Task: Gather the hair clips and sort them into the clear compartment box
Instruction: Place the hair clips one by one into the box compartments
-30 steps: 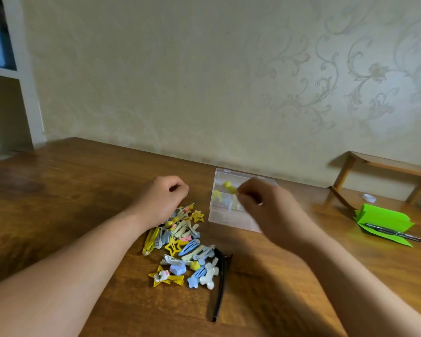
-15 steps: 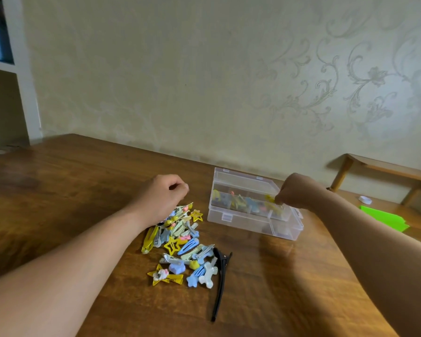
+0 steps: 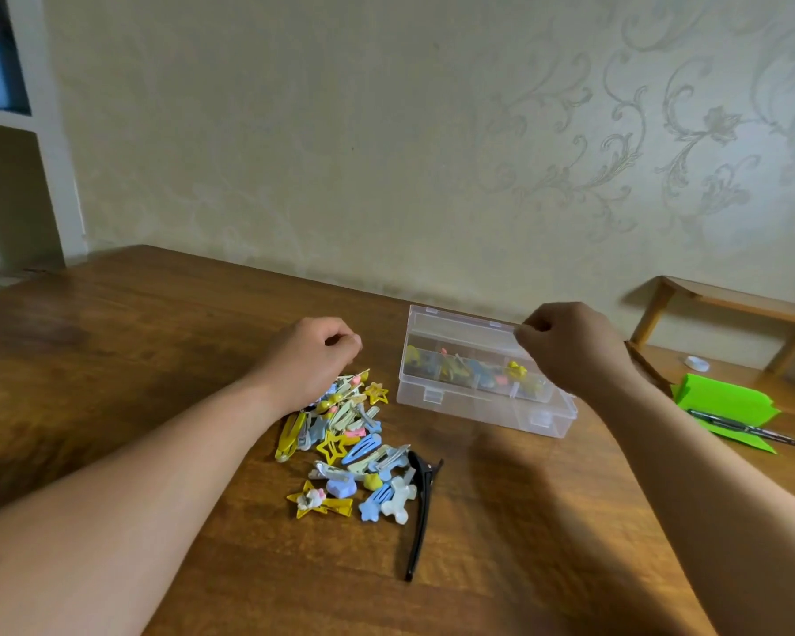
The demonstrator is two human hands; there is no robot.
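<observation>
Table (image 3: 134,360): dark-stained wood, smooth, visible grain, semi-gloss finish with soft reflections. Box (image 3: 478,408): clear rigid plastic, glossy and smooth. Clips (image 3: 345,433): small pieces with glossy coloured coatings and smooth moulded plastic shapes; whether the bases are metal cannot be told. Black clip (image 3: 421,511): dark, smooth, low sheen. Paper (image 3: 726,401): bright green, matt, creased. Pen (image 3: 749,431): dark, glossy barrel. Wall (image 3: 340,130): pale wallpaper, lightly textured, with a faintly shiny scroll pattern. Stand (image 3: 730,300): light bare wood, matt.

Your clip pile (image 3: 345,433) lies on the table (image 3: 157,342), left of the box (image 3: 478,408); long clip (image 3: 419,521) just right of the pile; paper (image 3: 726,397) bearing a pen (image 3: 749,429), far right.
</observation>
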